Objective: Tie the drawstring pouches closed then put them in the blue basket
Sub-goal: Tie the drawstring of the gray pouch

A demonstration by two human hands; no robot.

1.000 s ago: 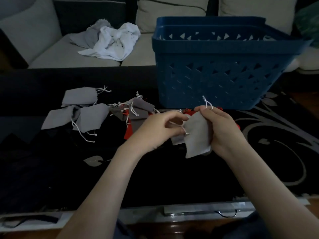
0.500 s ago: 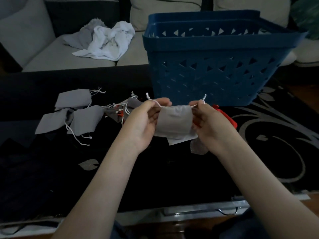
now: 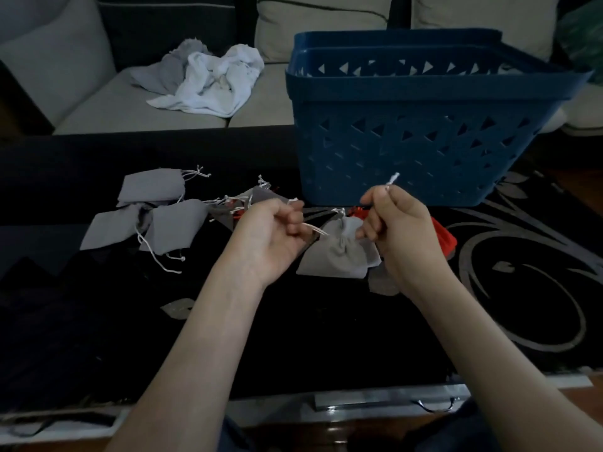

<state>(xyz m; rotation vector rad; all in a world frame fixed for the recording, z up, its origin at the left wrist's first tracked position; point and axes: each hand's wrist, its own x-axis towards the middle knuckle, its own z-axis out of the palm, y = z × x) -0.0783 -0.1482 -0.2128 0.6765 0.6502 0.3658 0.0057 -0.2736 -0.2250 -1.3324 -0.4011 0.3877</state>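
Grey pouches (image 3: 173, 228) at left, blue basket (image 3: 408, 151) behind, white cloth (image 3: 222, 83) beyond.

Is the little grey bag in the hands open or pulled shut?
Pulled shut. The neck of the grey pouch is bunched into folds; the left hand and right hand each pinch a drawstring end. Knotted? Cannot tell.
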